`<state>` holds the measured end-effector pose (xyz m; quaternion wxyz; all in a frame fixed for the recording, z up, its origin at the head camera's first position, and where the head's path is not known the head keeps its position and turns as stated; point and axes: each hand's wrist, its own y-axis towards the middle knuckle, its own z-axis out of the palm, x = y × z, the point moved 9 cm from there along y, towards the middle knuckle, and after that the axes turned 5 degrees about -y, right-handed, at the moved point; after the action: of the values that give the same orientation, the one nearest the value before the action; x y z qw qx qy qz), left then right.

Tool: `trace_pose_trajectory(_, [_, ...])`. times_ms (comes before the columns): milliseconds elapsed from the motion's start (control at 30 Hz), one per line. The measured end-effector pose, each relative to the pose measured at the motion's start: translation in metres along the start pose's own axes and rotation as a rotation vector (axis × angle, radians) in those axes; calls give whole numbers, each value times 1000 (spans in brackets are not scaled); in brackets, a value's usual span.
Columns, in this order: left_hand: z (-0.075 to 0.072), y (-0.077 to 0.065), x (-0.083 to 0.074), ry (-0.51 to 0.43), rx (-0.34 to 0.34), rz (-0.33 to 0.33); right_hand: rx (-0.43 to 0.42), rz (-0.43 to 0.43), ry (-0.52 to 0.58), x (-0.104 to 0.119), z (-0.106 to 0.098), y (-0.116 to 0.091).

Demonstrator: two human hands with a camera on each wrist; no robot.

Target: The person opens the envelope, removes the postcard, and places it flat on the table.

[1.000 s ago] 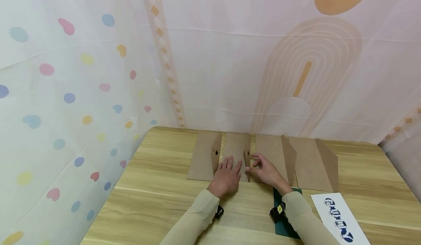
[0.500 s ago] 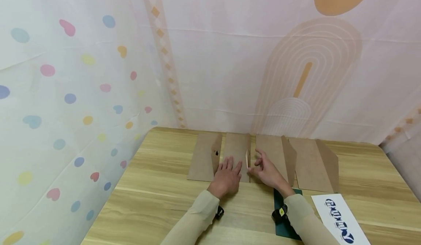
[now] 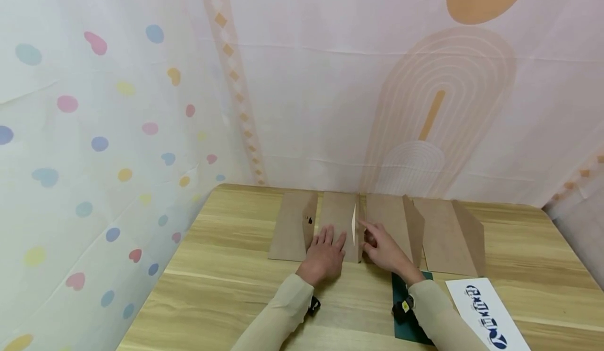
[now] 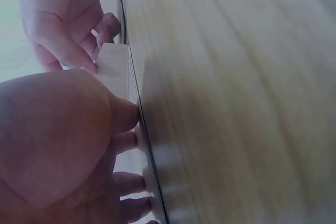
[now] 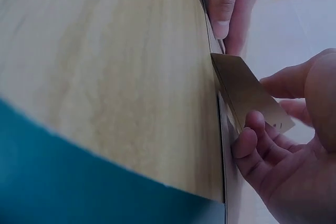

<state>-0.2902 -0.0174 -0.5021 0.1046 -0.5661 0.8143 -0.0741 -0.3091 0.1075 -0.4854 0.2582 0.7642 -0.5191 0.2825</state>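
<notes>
Under my left hand (image 3: 323, 262) lies a brown kraft-paper envelope (image 3: 338, 209), the second from the left in a row. The palm faces down and the fingers are spread straight over its front part. At this envelope's right edge, its flap (image 5: 247, 85) stands raised from the table. My right hand (image 3: 384, 249) has thumb and curled fingers at that flap, which lies between them in the right wrist view. A thin white sliver (image 3: 354, 225) shows along the fold. Small dark marks are on the flap. Fingertips behind the paper are partly hidden.
Another envelope (image 3: 292, 225) with a dark-marked flap lies to the left. Two more envelopes, one (image 3: 387, 220) beside my right hand and one (image 3: 445, 236) farther right, have flaps folded outward. A dark green sheet (image 3: 410, 335) sits under my right wrist, near a white printed card (image 3: 486, 314).
The second envelope's flap has swung from leaning left to more upright and rightward, baring the white sliver. My right hand has shifted slightly right with it. The left hand has stayed put.
</notes>
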Motion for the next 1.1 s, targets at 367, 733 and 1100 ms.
trace_pose_trajectory(367, [-1, -2, 1, 24, -27, 5, -96, 30, -36, -5, -12, 1])
trace_pose_trajectory(733, [-1, -2, 1, 24, -27, 8, -78, 88, -12, -10, -17, 1])
trace_pose_trajectory(1100, [0, -1, 1, 20, -37, 8, -14, 210, 34, -21, -15, 3])
